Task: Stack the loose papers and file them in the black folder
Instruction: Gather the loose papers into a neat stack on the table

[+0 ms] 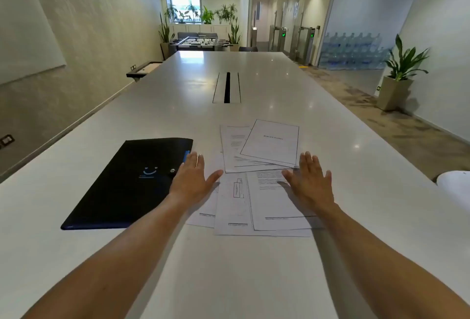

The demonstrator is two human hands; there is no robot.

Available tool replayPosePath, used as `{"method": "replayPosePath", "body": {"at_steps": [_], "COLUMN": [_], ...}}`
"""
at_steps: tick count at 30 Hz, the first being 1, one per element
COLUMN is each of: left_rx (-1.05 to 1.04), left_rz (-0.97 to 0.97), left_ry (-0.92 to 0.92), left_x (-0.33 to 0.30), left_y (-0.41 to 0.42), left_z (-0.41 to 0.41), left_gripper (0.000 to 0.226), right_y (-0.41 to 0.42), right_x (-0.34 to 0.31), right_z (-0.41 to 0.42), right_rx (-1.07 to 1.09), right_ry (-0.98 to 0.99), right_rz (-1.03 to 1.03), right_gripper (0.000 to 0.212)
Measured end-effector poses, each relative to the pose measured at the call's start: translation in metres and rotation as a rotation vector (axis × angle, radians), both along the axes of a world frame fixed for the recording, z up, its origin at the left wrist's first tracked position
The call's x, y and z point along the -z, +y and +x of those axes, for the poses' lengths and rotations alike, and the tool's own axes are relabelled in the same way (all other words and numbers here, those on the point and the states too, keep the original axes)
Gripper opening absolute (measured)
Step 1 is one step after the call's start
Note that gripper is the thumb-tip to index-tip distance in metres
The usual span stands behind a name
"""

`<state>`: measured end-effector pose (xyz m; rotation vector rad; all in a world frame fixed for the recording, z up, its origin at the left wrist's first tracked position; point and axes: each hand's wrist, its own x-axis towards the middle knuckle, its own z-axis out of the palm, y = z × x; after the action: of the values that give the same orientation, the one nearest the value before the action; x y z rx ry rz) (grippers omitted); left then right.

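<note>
Both palms, left hand (192, 181) and right hand (309, 181), spread flat, gripping nothing; could skid loose papers (256, 179) toward table (254, 268) edge

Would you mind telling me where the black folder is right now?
In the head view, the black folder lies closed on the white table, left of the loose papers, with the left hand at its right edge.

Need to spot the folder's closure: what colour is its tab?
Blue tab on the black folder, by the left hand; head view.
</note>
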<state>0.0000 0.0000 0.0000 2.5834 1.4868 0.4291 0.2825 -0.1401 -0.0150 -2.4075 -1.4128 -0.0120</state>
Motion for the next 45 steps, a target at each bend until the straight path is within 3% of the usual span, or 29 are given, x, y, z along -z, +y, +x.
{"method": "replayPosePath", "body": {"at_steps": [4, 10, 14, 18, 21, 25, 27, 29, 35, 45], "left_rx": [-0.031, -0.127, -0.225, -0.328, -0.397, -0.352, -0.293, -0.228, -0.176, -0.085], "left_rz": [-0.079, 0.028, -0.088, -0.335, -0.488, -0.623, -0.793, -0.940, -0.930, -1.067], "left_ry": [0.019, 0.133, -0.043, -0.342, -0.488, -0.568, -0.657, -0.744, -0.780, -0.945], "left_x": [0.014, 0.018, 0.010, -0.014, -0.021, -0.025, -0.025, -0.020, -0.008, 0.000], "left_y": [-0.008, -0.013, -0.012, -0.011, -0.010, -0.007, -0.008, -0.014, -0.019, -0.018], "left_z": [-0.001, 0.015, 0.026, 0.033, 0.036, 0.037, 0.037, 0.040, 0.048, 0.039], "left_gripper": [0.097, 0.081, 0.073, 0.047, 0.043, 0.042, 0.031, 0.034, 0.051, 0.046], "right_y": [-0.006, -0.006, -0.006, -0.002, 0.000, 0.003, 0.004, 0.006, 0.010, 0.020], "right_x": [0.012, 0.010, 0.008, 0.008, 0.009, 0.010, 0.011, 0.011, 0.013, 0.010], "right_z": [-0.003, -0.006, -0.013, -0.022, -0.027, -0.034, -0.039, -0.045, -0.061, -0.062], "right_rx": [0.010, 0.026, 0.023, 0.023, 0.020, 0.004, -0.006, -0.011, -0.041, 0.010], "right_ry": [0.026, -0.053, -0.075, -0.076, -0.067, -0.059, -0.057, -0.060, -0.070, -0.020], "right_rz": [-0.097, -0.084, -0.103, -0.101, -0.097, -0.081, -0.073, -0.064, -0.040, 0.089], "right_gripper": [0.095, 0.093, 0.093, 0.092, 0.091, 0.090, 0.090, 0.089, 0.087, 0.066]}}
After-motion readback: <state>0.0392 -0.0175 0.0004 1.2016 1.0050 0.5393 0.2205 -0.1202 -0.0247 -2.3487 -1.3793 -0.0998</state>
